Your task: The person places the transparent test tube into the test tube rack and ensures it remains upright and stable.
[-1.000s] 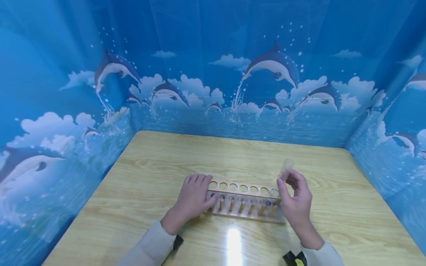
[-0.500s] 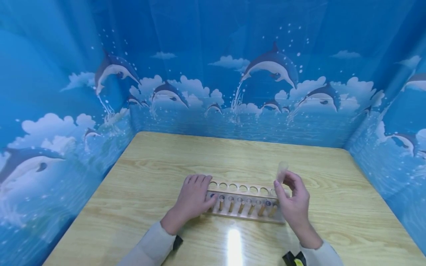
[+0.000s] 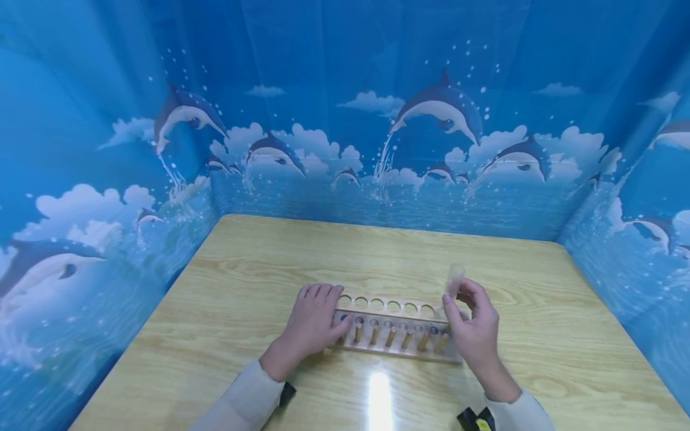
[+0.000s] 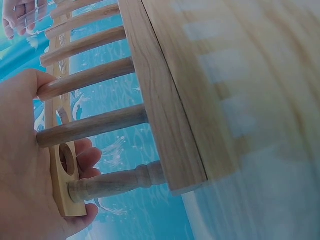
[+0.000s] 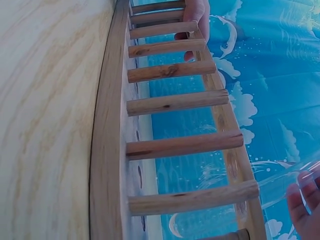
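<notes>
A wooden test tube rack [image 3: 399, 352] stands on the table, with a row of holes in its top rail and upright pegs [image 3: 391, 336] in front. Around its left end my left hand [image 3: 314, 317] grips the top rail; in the left wrist view the fingers curl beneath the rail's end [image 4: 65, 197]. My right hand [image 3: 477, 326] pinches a clear test tube [image 3: 455, 278] between thumb and fingers at the rack's right end. The tube leans slightly, its top sticking up above the hand. In the right wrist view its lower part overlaps the rail near the end hole.
The wood-grain table [image 3: 259, 257] reaches back to a blue dolphin-print curtain [image 3: 334, 90], which also closes off both sides. A bright light reflection [image 3: 380, 395] lies on the table in front of the rack.
My right hand has shifted slightly left with the test tube, which now sits a little lower over the rack's right end. My left hand stays in place on the rack.
</notes>
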Demonstrator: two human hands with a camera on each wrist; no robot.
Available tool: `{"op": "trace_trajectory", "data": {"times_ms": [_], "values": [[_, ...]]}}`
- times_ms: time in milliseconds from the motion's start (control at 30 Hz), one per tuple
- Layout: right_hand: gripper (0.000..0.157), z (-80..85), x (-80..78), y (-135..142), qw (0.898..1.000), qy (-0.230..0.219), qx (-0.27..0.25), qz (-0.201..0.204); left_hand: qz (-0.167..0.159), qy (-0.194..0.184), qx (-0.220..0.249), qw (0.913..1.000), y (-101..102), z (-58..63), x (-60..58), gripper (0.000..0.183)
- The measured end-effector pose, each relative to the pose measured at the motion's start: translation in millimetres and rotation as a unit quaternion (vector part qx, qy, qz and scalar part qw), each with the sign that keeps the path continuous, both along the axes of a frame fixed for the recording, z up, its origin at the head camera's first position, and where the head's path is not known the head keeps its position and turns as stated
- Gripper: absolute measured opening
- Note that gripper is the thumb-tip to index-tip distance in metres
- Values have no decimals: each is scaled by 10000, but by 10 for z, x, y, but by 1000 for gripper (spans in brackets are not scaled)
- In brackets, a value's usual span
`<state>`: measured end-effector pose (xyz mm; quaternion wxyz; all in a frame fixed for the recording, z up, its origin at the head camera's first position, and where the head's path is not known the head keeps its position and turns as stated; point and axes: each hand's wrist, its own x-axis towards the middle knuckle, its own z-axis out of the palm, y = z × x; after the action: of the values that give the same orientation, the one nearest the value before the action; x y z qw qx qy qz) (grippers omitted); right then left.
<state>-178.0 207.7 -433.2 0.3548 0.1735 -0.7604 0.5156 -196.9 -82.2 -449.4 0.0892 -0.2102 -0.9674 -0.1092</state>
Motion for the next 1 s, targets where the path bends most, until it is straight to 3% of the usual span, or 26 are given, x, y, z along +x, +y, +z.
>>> {"op": "trace_trajectory", "data": {"times_ms": [333,633,900,1000], "values": [[36,-24,-25,-19,9997,179,125,-73,-20,104,0,9999,0,-19,2,65],[37,-38,-19,-13,10000,20,67,-36,-35,99,0,9999,-3,-13,12,66],[31,198,103,-147,9997,216,113,-23,-50,120,-16,9999,-8,-8,12,66],[31,205,108,-159,9995,271,135,-28,-51,122,-21,9999,-8,-6,9,66]]}}
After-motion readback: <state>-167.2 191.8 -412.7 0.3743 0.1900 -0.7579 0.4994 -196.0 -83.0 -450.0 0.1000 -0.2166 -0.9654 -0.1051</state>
